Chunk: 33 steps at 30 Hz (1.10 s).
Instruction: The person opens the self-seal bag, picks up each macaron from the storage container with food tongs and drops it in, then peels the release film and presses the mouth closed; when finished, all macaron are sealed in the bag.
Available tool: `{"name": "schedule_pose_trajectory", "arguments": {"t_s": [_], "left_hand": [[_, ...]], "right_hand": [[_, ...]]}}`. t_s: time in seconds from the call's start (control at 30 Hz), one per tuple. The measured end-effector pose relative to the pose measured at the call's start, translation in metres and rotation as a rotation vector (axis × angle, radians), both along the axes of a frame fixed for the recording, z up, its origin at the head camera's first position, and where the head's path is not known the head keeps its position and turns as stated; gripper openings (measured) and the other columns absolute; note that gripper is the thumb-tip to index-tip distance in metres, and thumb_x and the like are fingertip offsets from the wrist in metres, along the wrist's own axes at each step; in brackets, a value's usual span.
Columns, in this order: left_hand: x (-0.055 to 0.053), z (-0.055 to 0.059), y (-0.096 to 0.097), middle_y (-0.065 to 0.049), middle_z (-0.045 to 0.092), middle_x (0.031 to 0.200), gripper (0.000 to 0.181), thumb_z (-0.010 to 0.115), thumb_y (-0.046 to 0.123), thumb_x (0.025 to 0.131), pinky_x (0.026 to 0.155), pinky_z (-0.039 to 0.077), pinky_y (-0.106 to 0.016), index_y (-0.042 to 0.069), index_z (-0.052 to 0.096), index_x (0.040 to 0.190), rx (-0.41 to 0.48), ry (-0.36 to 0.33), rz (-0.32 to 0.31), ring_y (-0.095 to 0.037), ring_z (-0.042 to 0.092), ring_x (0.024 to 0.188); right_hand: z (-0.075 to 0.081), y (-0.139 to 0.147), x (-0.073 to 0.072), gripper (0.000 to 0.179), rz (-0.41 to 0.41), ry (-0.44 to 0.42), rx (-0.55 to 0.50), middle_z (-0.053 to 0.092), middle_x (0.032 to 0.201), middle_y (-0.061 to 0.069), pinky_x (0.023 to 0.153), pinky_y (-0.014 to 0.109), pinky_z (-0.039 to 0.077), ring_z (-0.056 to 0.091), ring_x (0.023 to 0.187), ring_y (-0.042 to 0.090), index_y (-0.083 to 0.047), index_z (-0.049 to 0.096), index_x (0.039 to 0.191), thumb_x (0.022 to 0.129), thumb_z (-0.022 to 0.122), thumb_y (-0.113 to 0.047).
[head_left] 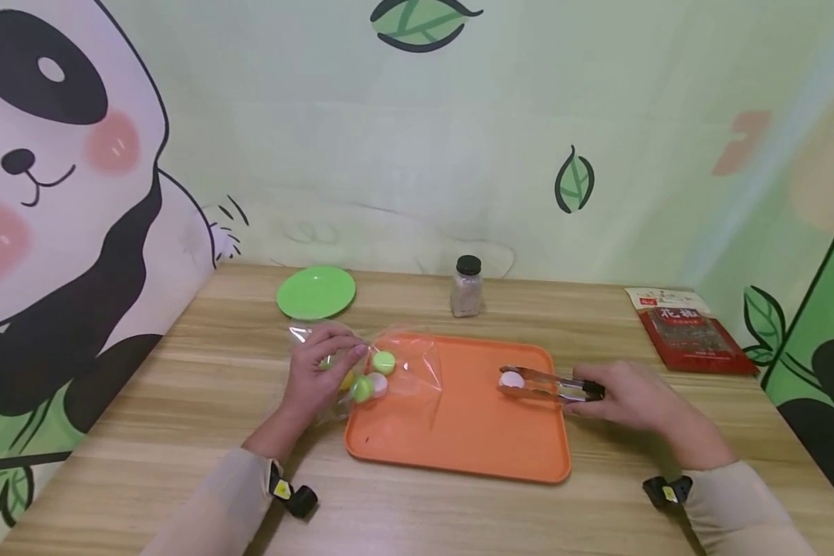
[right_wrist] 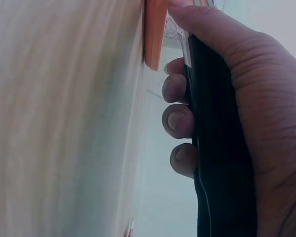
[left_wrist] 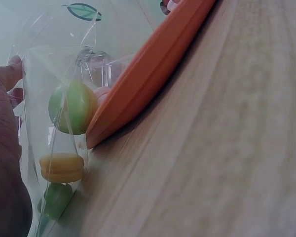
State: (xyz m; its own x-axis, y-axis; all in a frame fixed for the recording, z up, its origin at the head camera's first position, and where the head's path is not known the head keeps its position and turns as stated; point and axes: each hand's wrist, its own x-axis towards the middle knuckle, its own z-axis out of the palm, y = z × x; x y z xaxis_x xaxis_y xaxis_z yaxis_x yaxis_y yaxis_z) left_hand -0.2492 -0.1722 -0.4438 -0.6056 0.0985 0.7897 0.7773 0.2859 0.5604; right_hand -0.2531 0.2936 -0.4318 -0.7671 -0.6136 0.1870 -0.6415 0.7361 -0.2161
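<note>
One disc [head_left: 511, 379] between the tongs [head_left: 538, 394] my right hand [head_left: 624, 395] grips, tray's [head_left: 452, 440] right end. Left hand [head_left: 310, 384] pinches bag [head_left: 417, 369], left end.

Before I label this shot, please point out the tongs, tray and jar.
Tongs [right_wrist: 219, 133]: right wrist view, black handle.
Tray [head_left: 472, 409]: head view, bare floor.
Jar [head_left: 466, 296]: head view, body below lid.

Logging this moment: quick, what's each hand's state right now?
Left hand: closed, pinching the clear plastic bag.
Right hand: closed, holding the tongs.
</note>
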Motion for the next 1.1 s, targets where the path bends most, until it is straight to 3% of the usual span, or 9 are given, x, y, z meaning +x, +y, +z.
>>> {"name": "schedule_pose_trajectory", "arguments": {"t_s": [1.1], "left_hand": [[0.0005, 0.0011, 0.0001, -0.018, 0.067, 0.090, 0.017, 0.073, -0.018, 0.079, 0.085, 0.050, -0.025, -0.005, 0.074, 0.088, -0.003, 0.011, -0.006, -0.032, 0.062, 0.087]], "right_hand": [[-0.0008, -0.0029, 0.0002, 0.032, -0.016, -0.028, -0.010, 0.047, 0.066, -0.019, 0.047, 0.021, 0.033, 0.041, 0.054, -0.001, -0.027, 0.058, 0.084, 0.085, 0.077, -0.053]]}}
